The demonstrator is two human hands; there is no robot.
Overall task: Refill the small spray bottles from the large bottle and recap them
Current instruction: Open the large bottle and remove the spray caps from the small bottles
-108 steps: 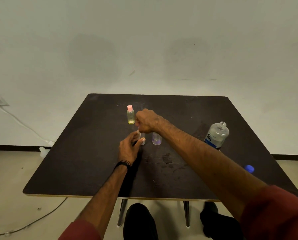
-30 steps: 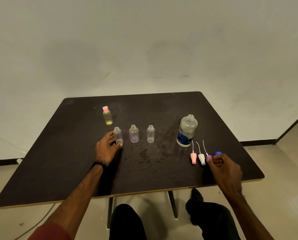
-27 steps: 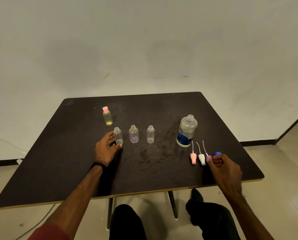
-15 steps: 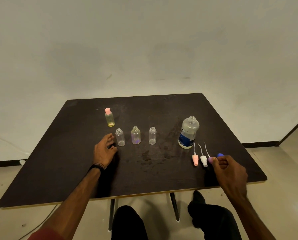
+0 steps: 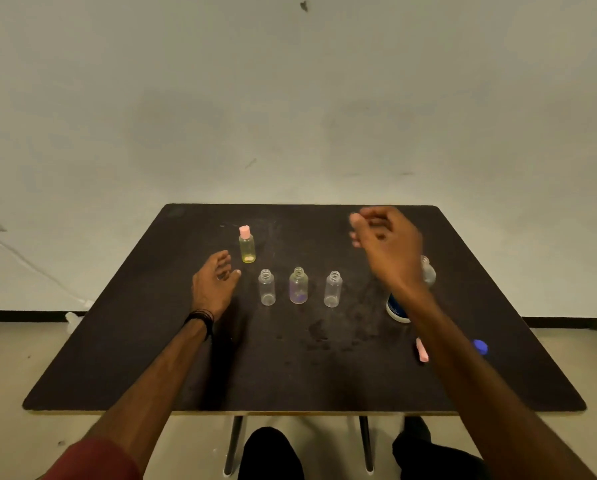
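While three uncapped spray bottles [image 5: 299, 286] stand in a row mid-table, the left hand [image 5: 214, 285] rests loosely spread beside them and the empty, loosely curled right hand [image 5: 384, 242] hovers before the large bottle [image 5: 428, 273].

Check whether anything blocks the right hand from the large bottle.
Nothing visible does. The right hand hangs empty above the table, and the large clear bottle with the blue label stands uncapped just behind its wrist.

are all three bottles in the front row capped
No, the three small bottles in the row stand with bare open necks; only the yellow bottle behind them wears a pink cap.
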